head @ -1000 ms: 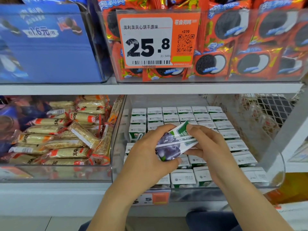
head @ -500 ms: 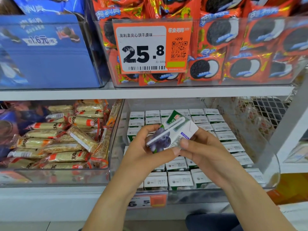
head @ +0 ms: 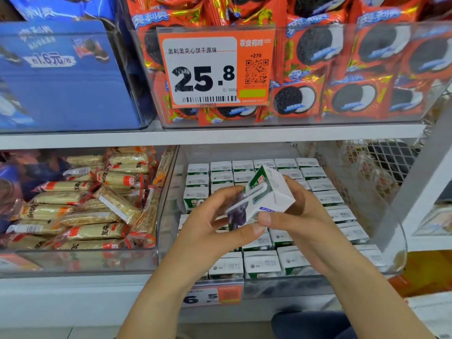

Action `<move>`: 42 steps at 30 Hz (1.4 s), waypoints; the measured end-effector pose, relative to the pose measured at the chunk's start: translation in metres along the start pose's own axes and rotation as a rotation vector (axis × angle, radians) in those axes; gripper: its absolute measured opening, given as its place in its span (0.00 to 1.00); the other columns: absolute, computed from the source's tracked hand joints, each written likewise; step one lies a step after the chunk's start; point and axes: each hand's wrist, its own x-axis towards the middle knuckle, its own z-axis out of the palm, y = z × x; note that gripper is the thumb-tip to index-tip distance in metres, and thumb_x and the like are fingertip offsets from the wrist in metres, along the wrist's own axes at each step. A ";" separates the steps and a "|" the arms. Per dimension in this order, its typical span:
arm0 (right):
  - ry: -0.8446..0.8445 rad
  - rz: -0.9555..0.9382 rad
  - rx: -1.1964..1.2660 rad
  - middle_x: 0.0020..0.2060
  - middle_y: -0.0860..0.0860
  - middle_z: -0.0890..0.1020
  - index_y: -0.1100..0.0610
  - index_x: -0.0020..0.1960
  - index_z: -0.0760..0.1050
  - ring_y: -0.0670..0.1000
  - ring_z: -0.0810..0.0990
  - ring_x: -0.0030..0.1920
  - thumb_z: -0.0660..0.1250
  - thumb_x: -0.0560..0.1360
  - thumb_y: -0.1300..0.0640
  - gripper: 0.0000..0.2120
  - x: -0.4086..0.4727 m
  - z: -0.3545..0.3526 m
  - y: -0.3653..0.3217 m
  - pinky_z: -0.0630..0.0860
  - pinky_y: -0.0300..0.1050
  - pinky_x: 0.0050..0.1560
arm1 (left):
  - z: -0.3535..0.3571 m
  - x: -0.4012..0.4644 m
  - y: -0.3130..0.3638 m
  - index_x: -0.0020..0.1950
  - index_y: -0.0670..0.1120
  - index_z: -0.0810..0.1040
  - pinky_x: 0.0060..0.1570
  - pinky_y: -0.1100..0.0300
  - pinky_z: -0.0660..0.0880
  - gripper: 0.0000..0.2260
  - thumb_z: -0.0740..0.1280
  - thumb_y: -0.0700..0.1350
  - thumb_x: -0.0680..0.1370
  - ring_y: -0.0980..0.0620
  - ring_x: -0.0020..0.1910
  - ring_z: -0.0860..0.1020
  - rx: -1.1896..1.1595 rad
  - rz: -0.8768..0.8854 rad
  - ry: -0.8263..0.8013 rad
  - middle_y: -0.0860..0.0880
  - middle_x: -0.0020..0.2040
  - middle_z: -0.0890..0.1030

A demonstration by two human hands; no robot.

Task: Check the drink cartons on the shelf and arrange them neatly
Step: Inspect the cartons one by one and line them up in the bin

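Clearly we are only midway: our left hand (head: 208, 223) and right hand (head: 300, 216) both pinch one drink carton (head: 261, 196) tilted above the clear bin (head: 168, 216), where the other cartons (head: 261, 263) stand in mostly tidy rows, so returning it remains.
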 end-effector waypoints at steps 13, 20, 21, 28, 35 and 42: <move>0.065 -0.053 -0.148 0.51 0.51 0.83 0.53 0.58 0.76 0.55 0.80 0.55 0.75 0.59 0.62 0.27 0.000 0.006 0.003 0.78 0.55 0.57 | 0.002 0.003 -0.003 0.61 0.58 0.76 0.64 0.55 0.72 0.27 0.76 0.54 0.63 0.62 0.59 0.76 0.103 0.024 0.074 0.62 0.58 0.80; 0.105 -0.078 -0.029 0.51 0.51 0.84 0.53 0.57 0.79 0.50 0.81 0.54 0.72 0.65 0.54 0.21 0.004 0.002 0.003 0.78 0.42 0.52 | 0.003 -0.001 0.002 0.59 0.59 0.81 0.51 0.71 0.74 0.15 0.69 0.54 0.72 0.62 0.57 0.79 -0.106 0.027 -0.023 0.59 0.56 0.82; 0.114 -0.079 -0.007 0.52 0.52 0.84 0.53 0.57 0.80 0.51 0.81 0.55 0.71 0.65 0.51 0.20 0.004 0.001 0.003 0.78 0.43 0.53 | 0.003 -0.001 0.002 0.57 0.60 0.81 0.52 0.71 0.74 0.13 0.68 0.55 0.73 0.62 0.57 0.79 -0.154 0.010 -0.015 0.58 0.56 0.83; 0.190 -0.108 -0.008 0.46 0.55 0.84 0.52 0.49 0.83 0.53 0.82 0.48 0.73 0.64 0.56 0.13 0.006 -0.002 0.006 0.79 0.48 0.53 | 0.004 0.002 0.000 0.57 0.50 0.83 0.47 0.57 0.79 0.24 0.64 0.62 0.69 0.49 0.48 0.81 -0.390 -0.113 0.043 0.46 0.49 0.84; 0.194 -0.126 0.036 0.43 0.48 0.84 0.50 0.51 0.82 0.48 0.81 0.47 0.72 0.65 0.57 0.14 0.006 -0.002 0.004 0.79 0.42 0.48 | 0.002 0.004 0.000 0.53 0.49 0.84 0.42 0.58 0.79 0.21 0.63 0.60 0.70 0.49 0.40 0.80 -0.517 -0.166 -0.074 0.43 0.46 0.84; 0.266 -0.110 0.055 0.36 0.47 0.84 0.51 0.48 0.83 0.46 0.82 0.39 0.73 0.63 0.52 0.14 0.004 0.003 0.003 0.78 0.37 0.39 | 0.007 0.009 -0.001 0.47 0.50 0.86 0.33 0.61 0.78 0.21 0.67 0.64 0.67 0.51 0.36 0.81 -0.469 -0.246 -0.104 0.45 0.41 0.84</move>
